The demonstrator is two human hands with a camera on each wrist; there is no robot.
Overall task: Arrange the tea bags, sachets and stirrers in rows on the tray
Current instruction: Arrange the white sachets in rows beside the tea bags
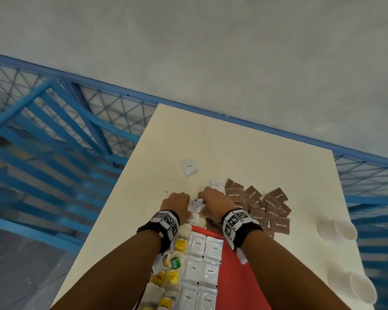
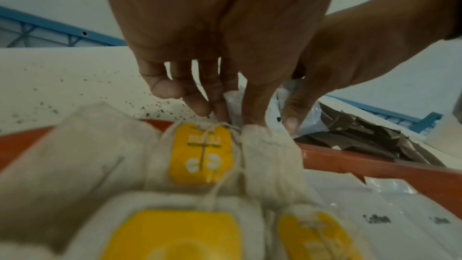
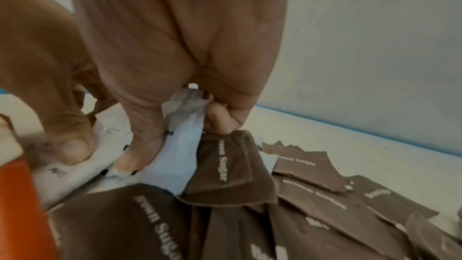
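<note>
Just past the far rim of the red tray (image 1: pixel 234 278), both hands work a small heap of white coffee sachets (image 1: pixel 196 206). My left hand (image 1: pixel 177 201) has curled fingers and pinches a white sachet's edge (image 2: pixel 232 95) between thumb and fingers (image 2: pixel 200 106). My right hand (image 1: pixel 212 201) grips white sachets (image 3: pixel 180 145), thumb pressing one flat and another held between the fingers (image 3: pixel 140 135). On the tray lie rows of tea bags (image 1: pixel 174 265) with yellow tags (image 2: pixel 200 153) and rows of coffee sachets (image 1: pixel 202 265). No stirrers are in view.
Brown sugar sachets (image 1: pixel 260 204) lie piled on the cream table (image 1: pixel 244 153) right of my right hand. A lone white sachet (image 1: pixel 189 167) sits farther back. Two paper cups (image 1: pixel 341 228) lie at the right edge. Dark crumbs dot the table. A blue railing borders it.
</note>
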